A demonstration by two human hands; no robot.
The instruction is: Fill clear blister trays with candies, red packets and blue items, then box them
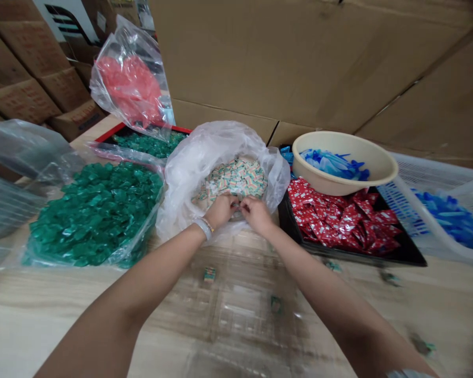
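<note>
Both my hands are close together at the near edge of a clear plastic bag (181, 173) full of small white, green and orange printed pieces (236, 178). The fingers of my left hand (220, 209) are pinched, and a bracelet circles that wrist. Facing it, my right hand (255, 211) is closed in a similar pinch, its fingertips almost touching the left ones. Whatever lies between the fingertips is too small and blurred to name. A single printed piece (209, 274) lies on the table below my left wrist.
Left stands a bag of green translucent pieces (98, 210), with a red-rimmed tray (114, 130) and a bag of red pieces (132, 89) behind. Right, a black tray (408, 255) holds red packets (347, 223); a cream basin (342, 181) and white basket (421, 210) hold blue pieces. Cardboard (279, 58) rises behind.
</note>
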